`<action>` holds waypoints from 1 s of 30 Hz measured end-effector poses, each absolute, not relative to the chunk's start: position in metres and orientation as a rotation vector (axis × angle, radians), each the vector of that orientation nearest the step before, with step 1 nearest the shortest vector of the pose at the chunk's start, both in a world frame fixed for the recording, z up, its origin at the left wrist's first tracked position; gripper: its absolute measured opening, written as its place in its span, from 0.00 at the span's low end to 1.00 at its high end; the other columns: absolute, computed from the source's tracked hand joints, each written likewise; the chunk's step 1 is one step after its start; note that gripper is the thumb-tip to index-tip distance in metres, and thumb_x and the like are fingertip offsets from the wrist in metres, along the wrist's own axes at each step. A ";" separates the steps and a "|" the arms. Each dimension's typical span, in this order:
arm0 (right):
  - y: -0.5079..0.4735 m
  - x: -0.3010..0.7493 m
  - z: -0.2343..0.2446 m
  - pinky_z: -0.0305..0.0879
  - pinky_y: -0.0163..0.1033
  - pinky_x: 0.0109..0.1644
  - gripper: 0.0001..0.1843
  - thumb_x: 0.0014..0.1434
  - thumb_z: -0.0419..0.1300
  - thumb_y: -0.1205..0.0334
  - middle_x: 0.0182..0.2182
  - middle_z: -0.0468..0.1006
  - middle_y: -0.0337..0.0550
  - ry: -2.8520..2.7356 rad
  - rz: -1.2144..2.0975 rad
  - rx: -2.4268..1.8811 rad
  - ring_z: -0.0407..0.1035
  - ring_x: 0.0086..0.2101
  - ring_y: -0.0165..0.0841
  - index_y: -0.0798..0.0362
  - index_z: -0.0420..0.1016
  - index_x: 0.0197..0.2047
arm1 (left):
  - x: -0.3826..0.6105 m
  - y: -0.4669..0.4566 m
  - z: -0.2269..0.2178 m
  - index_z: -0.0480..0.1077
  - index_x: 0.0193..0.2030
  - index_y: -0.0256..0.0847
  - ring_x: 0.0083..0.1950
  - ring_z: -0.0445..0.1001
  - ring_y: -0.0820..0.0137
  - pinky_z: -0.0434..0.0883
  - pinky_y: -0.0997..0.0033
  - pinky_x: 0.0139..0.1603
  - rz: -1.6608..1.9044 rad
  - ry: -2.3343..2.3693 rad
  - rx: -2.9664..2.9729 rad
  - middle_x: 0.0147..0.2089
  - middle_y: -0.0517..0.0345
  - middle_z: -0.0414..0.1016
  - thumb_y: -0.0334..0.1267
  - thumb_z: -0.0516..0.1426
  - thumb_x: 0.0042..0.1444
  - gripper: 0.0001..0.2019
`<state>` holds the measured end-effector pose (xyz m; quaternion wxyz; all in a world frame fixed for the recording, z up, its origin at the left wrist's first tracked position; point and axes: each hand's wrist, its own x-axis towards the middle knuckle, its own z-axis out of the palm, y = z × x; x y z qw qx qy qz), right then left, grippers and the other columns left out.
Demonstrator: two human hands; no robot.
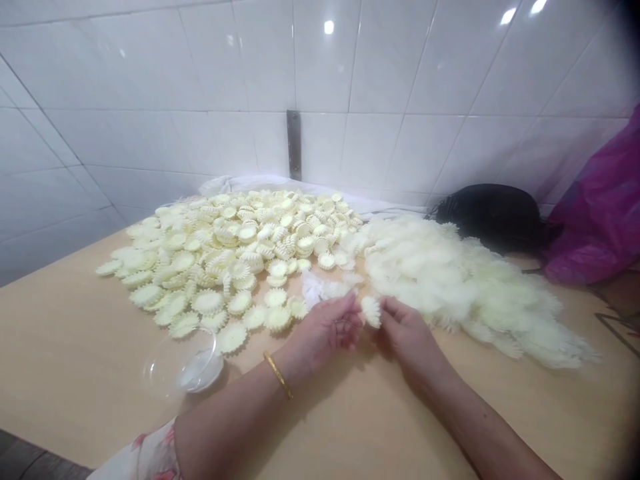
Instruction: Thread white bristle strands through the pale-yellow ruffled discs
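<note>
This looks like a small handwork room, though the view cannot settle whether it belongs to a home or a workshop. White glazed tile [150, 73] covers the walls, which meet in a corner, and a metal strip [294, 145] is fixed upright on the tile. A plain wooden table top [85, 333] runs into that corner and carries 2 big heaps: cream scalloped pieces [215, 247] and soft white fluff [465, 287]. A clear plastic bowl [183, 363], a black bag [493, 217] and a pink plastic sheet [597, 207] lie around them.
</note>
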<state>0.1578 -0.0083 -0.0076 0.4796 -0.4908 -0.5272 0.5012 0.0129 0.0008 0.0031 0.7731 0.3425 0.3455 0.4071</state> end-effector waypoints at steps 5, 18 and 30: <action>-0.011 0.157 -0.005 0.52 0.33 0.26 0.15 0.53 0.55 0.53 0.18 0.61 0.34 -1.400 1.043 -1.304 0.54 0.22 0.27 0.53 0.63 0.22 | 0.014 0.000 0.002 0.67 0.26 0.35 0.19 0.64 0.78 0.60 0.76 0.24 0.933 0.843 0.801 0.19 0.63 0.65 0.35 0.64 0.39 0.11; -0.015 0.155 0.000 0.56 0.33 0.27 0.10 0.55 0.54 0.55 0.21 0.65 0.35 -1.414 0.971 -1.320 0.58 0.24 0.28 0.52 0.66 0.27 | 0.014 0.002 0.002 0.65 0.24 0.34 0.18 0.66 0.77 0.62 0.78 0.21 0.832 0.882 0.693 0.18 0.60 0.66 0.25 0.58 0.45 0.05; -0.015 0.160 -0.005 0.63 0.42 0.45 0.21 0.54 0.47 0.74 0.42 0.69 0.45 -1.929 0.427 -1.007 0.65 0.43 0.36 0.47 0.70 0.47 | 0.010 0.007 0.006 0.68 0.25 0.31 0.18 0.63 0.82 0.60 0.82 0.19 0.834 0.772 0.559 0.19 0.61 0.66 0.24 0.57 0.48 0.04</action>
